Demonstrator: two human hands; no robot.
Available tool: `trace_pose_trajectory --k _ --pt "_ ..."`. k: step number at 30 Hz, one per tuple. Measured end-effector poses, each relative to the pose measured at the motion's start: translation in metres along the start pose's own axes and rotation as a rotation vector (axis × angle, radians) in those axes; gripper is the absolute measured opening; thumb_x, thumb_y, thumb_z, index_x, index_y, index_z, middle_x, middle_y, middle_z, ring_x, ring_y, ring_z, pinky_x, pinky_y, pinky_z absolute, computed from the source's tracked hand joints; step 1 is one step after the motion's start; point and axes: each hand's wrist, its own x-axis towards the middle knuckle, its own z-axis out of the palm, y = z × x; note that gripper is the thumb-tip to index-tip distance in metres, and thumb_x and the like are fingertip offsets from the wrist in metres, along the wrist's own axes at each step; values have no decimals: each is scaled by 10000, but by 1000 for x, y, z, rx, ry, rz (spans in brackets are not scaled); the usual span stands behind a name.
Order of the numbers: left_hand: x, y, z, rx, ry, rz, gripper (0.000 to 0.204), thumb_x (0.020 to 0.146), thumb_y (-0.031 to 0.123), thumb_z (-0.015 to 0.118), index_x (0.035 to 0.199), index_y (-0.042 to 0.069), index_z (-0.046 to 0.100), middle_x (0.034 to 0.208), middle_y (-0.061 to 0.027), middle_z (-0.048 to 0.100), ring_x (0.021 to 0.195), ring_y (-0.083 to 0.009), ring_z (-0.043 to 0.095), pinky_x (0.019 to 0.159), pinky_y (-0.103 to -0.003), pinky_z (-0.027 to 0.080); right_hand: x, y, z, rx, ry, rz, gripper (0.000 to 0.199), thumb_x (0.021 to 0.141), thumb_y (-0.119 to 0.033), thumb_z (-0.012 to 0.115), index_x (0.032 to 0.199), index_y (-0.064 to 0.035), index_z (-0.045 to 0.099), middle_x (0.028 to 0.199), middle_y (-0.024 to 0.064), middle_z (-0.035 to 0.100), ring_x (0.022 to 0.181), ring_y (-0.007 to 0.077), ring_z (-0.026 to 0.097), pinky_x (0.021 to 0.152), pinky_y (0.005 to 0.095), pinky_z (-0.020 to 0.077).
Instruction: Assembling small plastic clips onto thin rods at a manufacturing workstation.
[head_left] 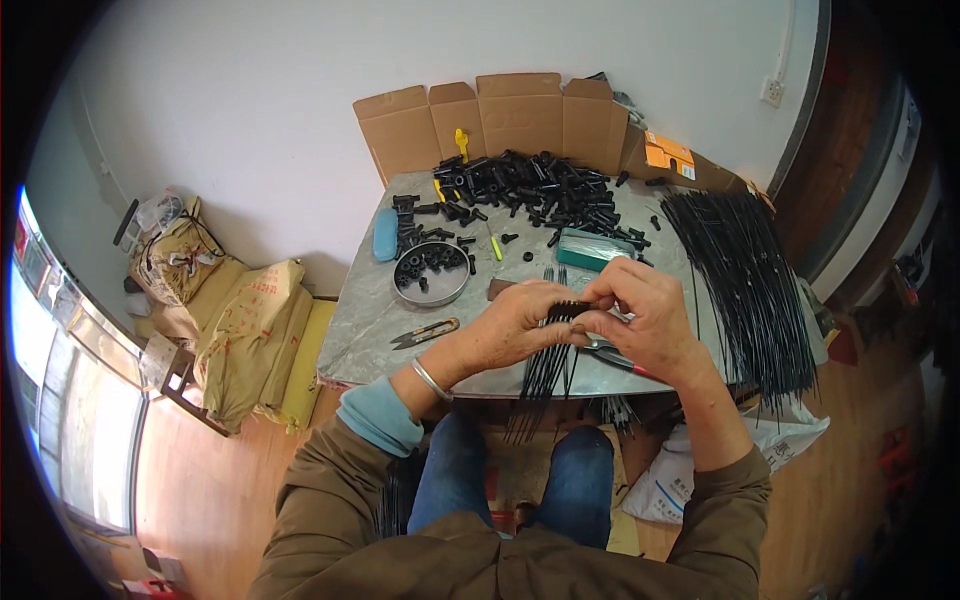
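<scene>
Black thin rods (545,370) were gathered in a bundle that the left hand (515,325) gripped at its top end, just above the near edge of the grey bench (365,320). Right hand (645,315) pinched the same bundle's top from the other side. Snips (425,332) lay beside the left hand, a round tin (431,273) behind them.

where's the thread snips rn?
Head view: the snips lie on the grey table, on its left near edge, just below the round tin and left of the left hand.
</scene>
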Motion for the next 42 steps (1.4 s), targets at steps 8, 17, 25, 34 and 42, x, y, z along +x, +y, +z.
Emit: trace_pose_trajectory --k 8,17,25,34,42 --pt "-3 -6 -1 99 74 44 424 698 288 790 1048 82 670 1062 -78 658 1002 -268 598 891 -377 430 -2 -1 11 83 19 48 205 712 -58 785 801 -8 608 712 24 556 579 89 525 516 233 429" --pt "-7 -11 6 78 90 116 429 680 300 791 1027 79 671 976 -89 670 931 -295 610 856 -383 436 0 -14 4 -35 -55 22 158 739 -30 750 810 -10 609 736 45 576 589 115 565 527 244 453" --pt "0 -7 7 90 76 213 447 683 359 772 1004 64 669 952 -85 675 898 -302 621 794 -388 463 1 -8 0 -158 -63 -108 204 708 -135 773 791 -54 606 731 54 586 605 219 609 515 320 462" --pt "-3 -16 6 55 95 144 448 681 346 776 1012 67 659 904 -87 665 860 -302 617 776 -381 465 -3 -9 9 -100 40 -25 173 730 -78 766 792 -11 619 709 56 564 563 144 574 505 265 454" --pt "-1 -13 7 51 58 143 468 679 353 777 1028 68 651 896 -98 656 849 -306 611 764 -383 469 -4 -4 13 -47 47 -44 183 730 -73 766 791 -4 608 720 58 567 559 137 566 503 258 452"
